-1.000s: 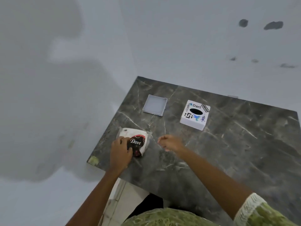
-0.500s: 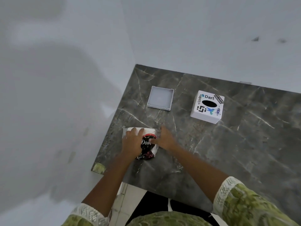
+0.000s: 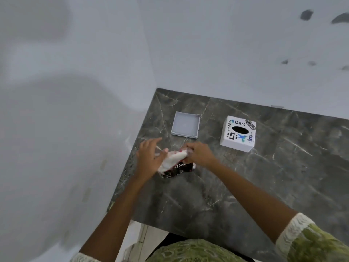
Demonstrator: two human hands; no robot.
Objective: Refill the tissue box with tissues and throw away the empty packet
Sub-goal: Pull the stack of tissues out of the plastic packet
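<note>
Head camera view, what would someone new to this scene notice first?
Both hands meet near the left edge of the dark grey marble table: the left hand and right hand work at a crumpled white, red and black tissue packet. Behind them, towards the wall, lies a shallow grey square lid, and to its right stands a white sticker-covered tissue box with a dark oval slot on top.

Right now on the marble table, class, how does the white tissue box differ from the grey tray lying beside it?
The tissue box is a tall white cube; the grey tray is flat and shallow. The tissue box carries stickers and a dark oval slot on top; the grey tray is plain, its open side facing up. The grey tray lies nearer the table's left edge, the tissue box further right. Both are square and untouched by either hand.
</note>
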